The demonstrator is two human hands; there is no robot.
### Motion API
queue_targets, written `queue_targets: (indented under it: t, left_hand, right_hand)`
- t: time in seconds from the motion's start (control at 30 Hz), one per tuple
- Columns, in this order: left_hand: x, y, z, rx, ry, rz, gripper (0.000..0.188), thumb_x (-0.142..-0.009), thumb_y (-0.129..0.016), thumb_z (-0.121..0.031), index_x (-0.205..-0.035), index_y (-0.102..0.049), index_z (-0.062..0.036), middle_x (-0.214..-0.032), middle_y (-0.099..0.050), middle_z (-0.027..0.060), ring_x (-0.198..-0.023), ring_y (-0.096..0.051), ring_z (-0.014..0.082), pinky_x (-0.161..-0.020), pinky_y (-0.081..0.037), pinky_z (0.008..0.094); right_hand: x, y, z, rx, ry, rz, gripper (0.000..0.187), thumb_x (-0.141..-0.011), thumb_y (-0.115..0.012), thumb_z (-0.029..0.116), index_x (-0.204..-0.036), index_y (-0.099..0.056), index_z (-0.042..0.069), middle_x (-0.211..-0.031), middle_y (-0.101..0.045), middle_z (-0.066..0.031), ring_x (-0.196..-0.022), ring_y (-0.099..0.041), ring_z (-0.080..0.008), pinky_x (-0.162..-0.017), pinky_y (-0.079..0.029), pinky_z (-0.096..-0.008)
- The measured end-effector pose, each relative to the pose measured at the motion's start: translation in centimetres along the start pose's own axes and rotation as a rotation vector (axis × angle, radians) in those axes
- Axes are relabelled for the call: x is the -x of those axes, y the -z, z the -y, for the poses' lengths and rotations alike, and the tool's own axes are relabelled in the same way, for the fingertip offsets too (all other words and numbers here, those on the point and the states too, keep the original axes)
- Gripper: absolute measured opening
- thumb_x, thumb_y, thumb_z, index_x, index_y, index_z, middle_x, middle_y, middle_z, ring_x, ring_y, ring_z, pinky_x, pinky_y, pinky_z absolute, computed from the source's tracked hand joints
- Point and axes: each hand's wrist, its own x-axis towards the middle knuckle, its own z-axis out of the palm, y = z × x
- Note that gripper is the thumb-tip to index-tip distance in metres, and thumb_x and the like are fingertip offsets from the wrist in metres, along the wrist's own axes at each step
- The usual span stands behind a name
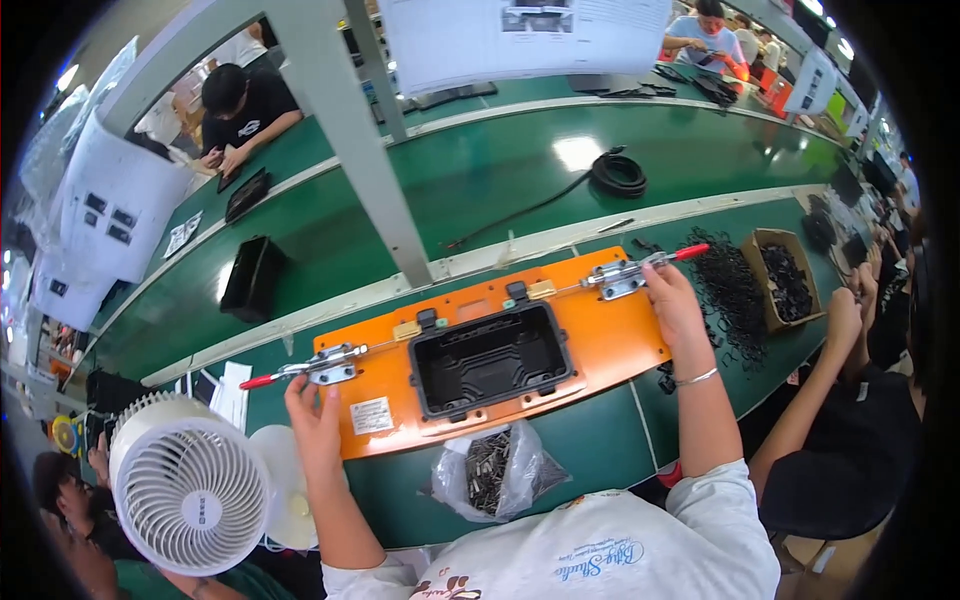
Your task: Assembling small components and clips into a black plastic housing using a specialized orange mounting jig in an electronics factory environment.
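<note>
Left hand (316,425) and right hand (675,308) touch the end clamps (335,368), holding or not I can't tell, the black box (490,365) longways between.

Bright; glare on green surface (470,175)

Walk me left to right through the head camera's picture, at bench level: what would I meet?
White fan head → person's left hand → open black case → person's right hand → cardboard box of small black parts.
</note>
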Motion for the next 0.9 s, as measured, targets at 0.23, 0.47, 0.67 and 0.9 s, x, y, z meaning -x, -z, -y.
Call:
queue_targets:
  t: [0.23, 0.47, 0.67, 0.9]
  left_hand:
    - [1.1, -1.3, -0.8, 0.109, 0.02, 0.097, 0.055, -0.088, -0.061, -0.012, -0.133, -0.031, -0.006, -0.136, -0.041, 0.0194, -0.12, -0.045, 0.0252, -0.099, -0.037, 0.0347]
    - [-3.4, 1.5, 0.7, 0.695, 0.09, -0.242, 0.051, -0.091, -0.057, -0.032, -0.128, -0.036, -0.0029, -0.132, -0.042, 0.0165, -0.124, -0.04, 0.0263, -0.1, -0.032, 0.0387]
    - [-7.6, 1.5, -0.6, 0.968, 0.064, -0.517, 0.053, -0.093, -0.052, -0.037, -0.129, -0.035, -0.0029, -0.125, -0.046, 0.0173, -0.114, -0.05, 0.0275, -0.095, -0.035, 0.0416]
    - [-6.6, 1.0, -4.5, 0.691, -0.378, -0.528, 0.032, -0.095, -0.051, -0.029, -0.111, -0.045, -0.0023, -0.087, -0.061, 0.0129, -0.08, -0.059, 0.0207, -0.074, -0.046, 0.0323]
  right_hand:
    - [-0.7, 1.4, 0.8, 0.156, 0.047, -0.047, 0.018, -0.087, -0.065, 0.021, -0.092, -0.059, 0.005, -0.071, -0.05, 0.0058, -0.055, -0.032, -0.0017, -0.049, -0.022, -0.0193]
    - [4.1, -6.4, 8.3, 0.977, 0.618, 0.096, 0.024, -0.074, -0.073, 0.008, -0.093, -0.063, -0.003, -0.079, -0.063, -0.0105, -0.069, -0.061, -0.0164, -0.064, -0.049, -0.0272]
    - [1.9, -21.1, 3.5, 1.064, 0.667, 0.785, 0.017, -0.071, -0.075, 0.006, -0.081, -0.064, -0.002, -0.075, -0.063, -0.0105, -0.07, -0.063, -0.0211, -0.063, -0.05, -0.031]
    - [1.3, -24.1, 4.3, 1.192, 0.34, 1.017, 0.023, -0.065, -0.08, 0.014, -0.078, -0.066, 0.001, -0.08, -0.066, -0.0142, -0.08, -0.065, -0.0293, -0.072, -0.051, -0.0351]
